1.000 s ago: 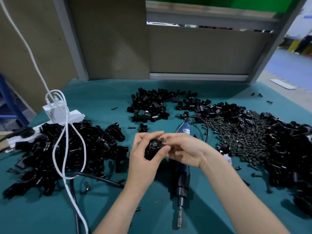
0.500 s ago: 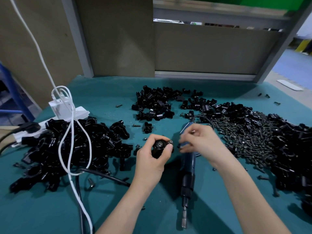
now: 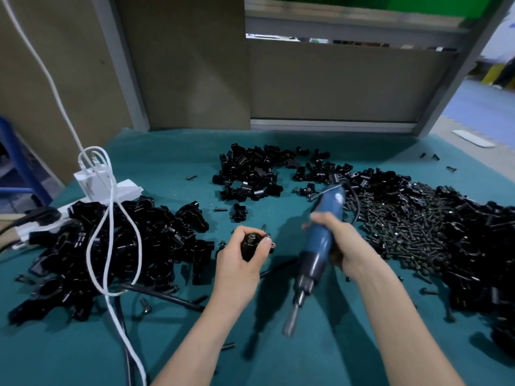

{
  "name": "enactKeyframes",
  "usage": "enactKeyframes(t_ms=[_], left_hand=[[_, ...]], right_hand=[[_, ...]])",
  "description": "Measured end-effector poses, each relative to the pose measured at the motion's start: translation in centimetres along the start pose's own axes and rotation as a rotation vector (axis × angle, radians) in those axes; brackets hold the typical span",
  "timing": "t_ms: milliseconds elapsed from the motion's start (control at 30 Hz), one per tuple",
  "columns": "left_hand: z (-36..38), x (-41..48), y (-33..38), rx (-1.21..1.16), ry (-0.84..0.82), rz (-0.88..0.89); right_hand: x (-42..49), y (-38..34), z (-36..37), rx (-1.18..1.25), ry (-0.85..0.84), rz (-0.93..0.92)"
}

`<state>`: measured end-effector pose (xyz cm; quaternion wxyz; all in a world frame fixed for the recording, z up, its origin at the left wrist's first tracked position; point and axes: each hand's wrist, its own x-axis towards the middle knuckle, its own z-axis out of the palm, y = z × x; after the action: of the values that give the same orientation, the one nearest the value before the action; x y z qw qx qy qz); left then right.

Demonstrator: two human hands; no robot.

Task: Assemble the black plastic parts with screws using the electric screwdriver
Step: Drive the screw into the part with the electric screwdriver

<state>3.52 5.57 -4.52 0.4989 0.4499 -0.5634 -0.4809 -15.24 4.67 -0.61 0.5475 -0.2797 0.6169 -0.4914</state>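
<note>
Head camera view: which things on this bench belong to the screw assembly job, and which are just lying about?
Job: black plastic part held in the left hand; blue electric screwdriver gripped by the right hand; screw pile; heaps of black plastic parts.
Lying about: white power strip; white cable; black plug.

Glossy black plastic parts (image 3: 117, 246); matt teal cloth table (image 3: 320, 358).

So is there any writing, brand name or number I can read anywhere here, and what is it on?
None can be read.
The blue electric screwdriver gripped by the right hand is motion-blurred, so any label on it is illegible.
The white power strip and the black plastic parts show no legible print.
</note>
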Motion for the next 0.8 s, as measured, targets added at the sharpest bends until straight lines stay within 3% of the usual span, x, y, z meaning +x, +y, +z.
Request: enactKeyframes(t_ms=[233,367,500,800], left_hand=[[-0.3,0.3,-0.7,0.177,0.015,0.002],[-1.0,0.4,-1.0,0.289,0.016,0.007],[-1.2,0.5,-1.0,0.418,-0.036,0.033],[-0.9,0.8,-1.1,0.413,-0.035,0.043]], right_hand=[[1.0,-4.4,2.0,1.085,-0.315,-0.151],[2.3,-5.3,2.8,1.172,-0.273,-0.304],[3.5,-4.7,2.0,1.181,-0.147,-0.309],[4.0,-4.3,1.4,1.097,-0.035,-0.31]])
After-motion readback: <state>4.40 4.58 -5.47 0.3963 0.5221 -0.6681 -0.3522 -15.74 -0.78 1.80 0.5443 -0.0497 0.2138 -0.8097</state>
